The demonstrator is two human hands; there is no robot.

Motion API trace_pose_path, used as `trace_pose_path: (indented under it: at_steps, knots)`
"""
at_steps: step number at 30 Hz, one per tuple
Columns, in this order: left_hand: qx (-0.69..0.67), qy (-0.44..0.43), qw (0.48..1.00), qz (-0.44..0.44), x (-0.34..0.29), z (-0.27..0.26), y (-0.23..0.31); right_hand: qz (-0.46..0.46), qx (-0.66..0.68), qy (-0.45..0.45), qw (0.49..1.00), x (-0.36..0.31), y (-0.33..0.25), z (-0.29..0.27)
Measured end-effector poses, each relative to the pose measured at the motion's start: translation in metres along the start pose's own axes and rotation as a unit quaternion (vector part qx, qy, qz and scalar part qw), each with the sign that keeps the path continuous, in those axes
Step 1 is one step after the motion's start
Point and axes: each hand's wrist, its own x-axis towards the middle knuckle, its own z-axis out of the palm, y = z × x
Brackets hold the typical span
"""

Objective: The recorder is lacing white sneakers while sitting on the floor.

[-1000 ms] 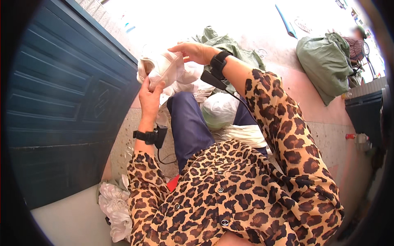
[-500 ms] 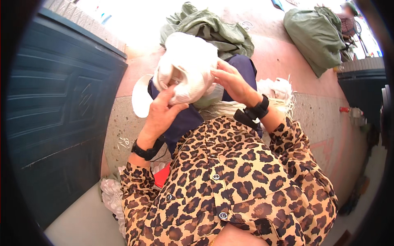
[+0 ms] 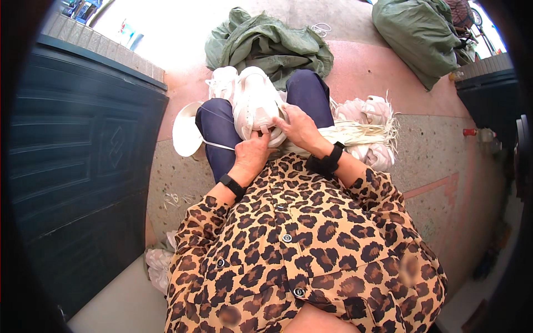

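A white sneaker (image 3: pixel 256 97) rests between my knees, close to my body. My left hand (image 3: pixel 252 154) is closed at its near end, fingertips against the shoe. A thin white shoelace (image 3: pixel 219 146) runs from that hand leftward across my dark blue trouser leg. My right hand (image 3: pixel 302 129) grips the near right side of the sneaker with bent fingers. Just beyond my left knee, a second white shoe (image 3: pixel 222 80) shows beside the first. What lies between the fingertips is partly hidden by the hands.
To my right lies a bundle of cream laces (image 3: pixel 355 135) with pale shoes (image 3: pixel 369 109) around it. A white rounded object (image 3: pixel 186 130) is beside my left knee. Green sacks (image 3: pixel 272 50) lie ahead and far right. A dark blue door (image 3: pixel 83 150) stands left; loose laces (image 3: pixel 177 200) lie on the floor.
The white sneaker has come down from a raised position into my lap and been turned. Both hands moved closer to my body. A stretched lace and a second shoe now show.
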Motion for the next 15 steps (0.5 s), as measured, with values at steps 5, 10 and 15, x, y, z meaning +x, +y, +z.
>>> trace_pose_path:
  at_steps: [5, 10, 15]
  knots:
    - [-0.056, 0.046, 0.994, 0.086, -0.009, -0.006, 0.004, 0.040, 0.062, -0.018, 0.997, 0.008, 0.021, 0.008]
    - [-0.086, 0.229, 0.969, 0.031, 0.005, -0.028, -0.006, -0.027, 0.017, 0.012, 0.999, 0.011, 0.019, 0.013]
    - [0.130, 0.175, 0.967, 0.135, 0.033, -0.026, -0.015, -0.066, 0.038, 0.050, 0.996, 0.007, 0.014, 0.017]
